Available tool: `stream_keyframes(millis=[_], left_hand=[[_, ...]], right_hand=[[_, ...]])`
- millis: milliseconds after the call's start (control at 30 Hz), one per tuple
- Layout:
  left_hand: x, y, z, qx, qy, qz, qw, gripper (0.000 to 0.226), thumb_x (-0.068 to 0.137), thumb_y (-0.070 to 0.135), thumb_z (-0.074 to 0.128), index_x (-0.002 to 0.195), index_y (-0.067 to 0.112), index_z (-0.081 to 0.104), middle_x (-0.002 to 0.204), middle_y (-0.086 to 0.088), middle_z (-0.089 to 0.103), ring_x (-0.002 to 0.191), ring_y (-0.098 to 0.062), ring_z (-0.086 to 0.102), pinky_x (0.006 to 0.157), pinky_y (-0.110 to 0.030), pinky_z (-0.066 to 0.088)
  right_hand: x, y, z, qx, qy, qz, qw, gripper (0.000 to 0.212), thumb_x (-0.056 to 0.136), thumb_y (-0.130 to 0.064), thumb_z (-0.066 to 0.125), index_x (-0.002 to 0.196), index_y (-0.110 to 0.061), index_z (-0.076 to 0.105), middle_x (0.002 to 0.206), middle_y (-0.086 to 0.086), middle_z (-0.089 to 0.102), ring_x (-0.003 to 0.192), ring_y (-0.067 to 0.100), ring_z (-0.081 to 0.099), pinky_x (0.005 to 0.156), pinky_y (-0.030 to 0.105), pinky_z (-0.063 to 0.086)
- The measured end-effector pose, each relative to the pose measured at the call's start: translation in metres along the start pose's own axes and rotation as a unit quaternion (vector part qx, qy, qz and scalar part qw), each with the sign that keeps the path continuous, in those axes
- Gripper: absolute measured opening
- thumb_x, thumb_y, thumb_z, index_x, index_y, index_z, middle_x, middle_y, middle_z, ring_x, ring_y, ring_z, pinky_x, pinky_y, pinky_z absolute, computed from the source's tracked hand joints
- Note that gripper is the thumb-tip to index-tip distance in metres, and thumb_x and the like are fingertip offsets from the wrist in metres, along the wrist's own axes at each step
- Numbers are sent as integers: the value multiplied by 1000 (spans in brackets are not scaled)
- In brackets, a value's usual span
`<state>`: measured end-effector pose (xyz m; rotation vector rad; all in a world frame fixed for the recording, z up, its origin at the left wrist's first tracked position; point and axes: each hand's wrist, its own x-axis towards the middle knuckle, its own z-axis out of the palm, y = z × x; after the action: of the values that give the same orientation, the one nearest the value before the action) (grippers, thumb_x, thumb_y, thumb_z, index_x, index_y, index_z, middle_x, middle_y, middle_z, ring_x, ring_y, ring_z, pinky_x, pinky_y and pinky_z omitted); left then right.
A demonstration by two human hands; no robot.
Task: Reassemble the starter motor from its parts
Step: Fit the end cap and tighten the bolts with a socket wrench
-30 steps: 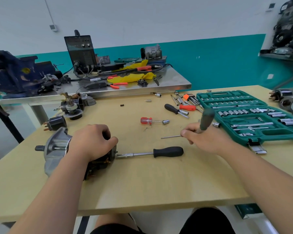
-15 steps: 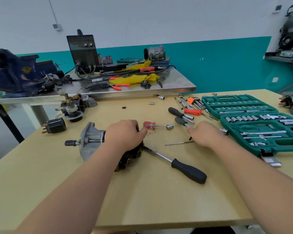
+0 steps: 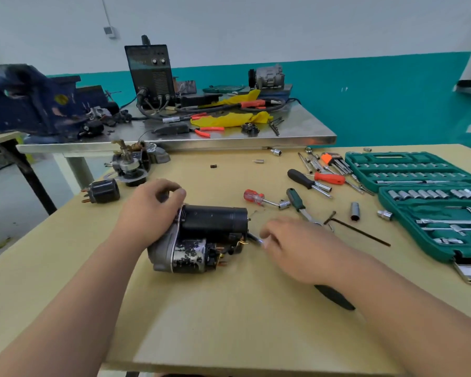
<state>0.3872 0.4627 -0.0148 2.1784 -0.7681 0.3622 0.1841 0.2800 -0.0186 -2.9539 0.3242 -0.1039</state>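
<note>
Starter motor (image 3: pixel 212 227): lying on its side on the table (image 3: pixel 229 317), with the black round body pointing right and the grey metal nose pointing left.
Left hand (image 3: pixel 152 210): gripping the left, nose end of the starter motor from above, with the fingers (image 3: pixel 174 192) curling over its top edge.
Right hand (image 3: pixel 291 248): reaching to the right end of the starter motor, with the fingers together and pinching the metal shaft of a black-handled driver (image 3: pixel 335 296); this hand is blurred.
Driver tip: sitting against the right end of the starter motor, beside 2 small brass terminals; the handle is showing under the right forearm.
Right of the starter motor: 1 red-handled driver (image 3: pixel 253 196), 1 green-handled screwdriver (image 3: pixel 295 199), 1 black hex key (image 3: pixel 359 231) and 1 loose socket (image 3: pixel 354 210) are lying on the table.
Far right of the starter motor: an open green socket case (image 3: pixel 430 170) is lying flat.
Behind and left of the starter motor: a black cylinder with copper studs (image 3: pixel 102 191) is resting on its side near the table's edge.
</note>
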Motion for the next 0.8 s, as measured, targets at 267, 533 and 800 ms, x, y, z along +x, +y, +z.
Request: stream_keyframes(millis=[267, 533, 800], left_hand=[[-18, -26, -1, -167, 113, -78, 976, 33, 83, 49, 44, 105, 35, 64, 104, 17, 64, 100, -6, 56, 77, -20, 39], [-4, -39, 8, -167, 133, -108, 971, 44, 89, 41, 40, 123, 23, 60, 132, 0, 53, 130, -22, 40, 109, -44, 31], [32, -34, 20, -278, -25, -220, 934, 60, 74, 56, 42, 127, 30, 54, 136, -5, 51, 126, -25, 47, 110, -48, 33]], right_hand=[[5, 24, 10, -125, -23, 84, 988, 29, 98, -25, 42, 126, -24, 46, 116, -1, 50, 90, 20, 58, 64, 35, 50], [10, 21, 6, -75, 50, 72, 993, 28, 98, -31, 40, 123, -26, 51, 119, -5, 52, 103, 16, 50, 71, 35, 48], [37, -7, 6, 31, 68, -11, 997, 49, 97, -26, 43, 144, -24, 29, 146, 1, 34, 129, 22, 38, 102, 39, 39]])
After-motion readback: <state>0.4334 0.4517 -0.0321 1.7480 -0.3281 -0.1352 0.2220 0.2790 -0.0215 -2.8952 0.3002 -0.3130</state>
